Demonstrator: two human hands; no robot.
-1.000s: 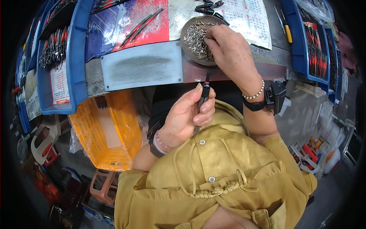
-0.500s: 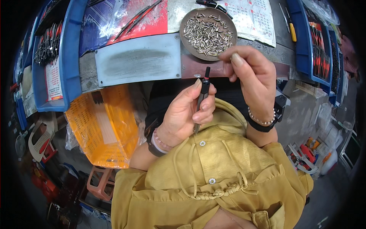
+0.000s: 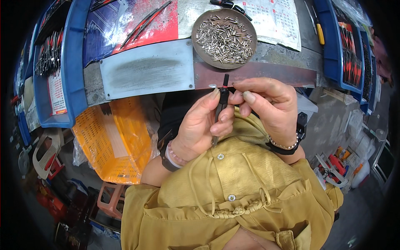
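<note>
My left hand (image 3: pixel 202 118) is closed round a slim black drawing compass (image 3: pixel 223 98) held upright, its narrow handle with a red ring pointing toward the bench. The dark legs run down between my fingers and are partly covered. Close beside the compass head, the thumb and fingertips of my right hand (image 3: pixel 275 104) are pinched together. Whatever sits in that pinch is too small to make out. Just beyond both hands, a round brown dish (image 3: pixel 200 56) at the bench edge holds many small silvery metal pins (image 3: pixel 225 39).
A pale blue plate (image 3: pixel 148 71) is fixed along the bench edge. Blue bins (image 3: pixel 77 66) with red-and-black tools flank the bench. Two red-and-black slim tools (image 3: pixel 146 25) lie on the mat. A yellow-handled screwdriver (image 3: pixel 320 33) lies far right. An orange basket (image 3: pixel 112 146) stands below left.
My right hand has moved from beside the dish down and left to the compass head. My left hand stays almost where it was, still holding the compass.
</note>
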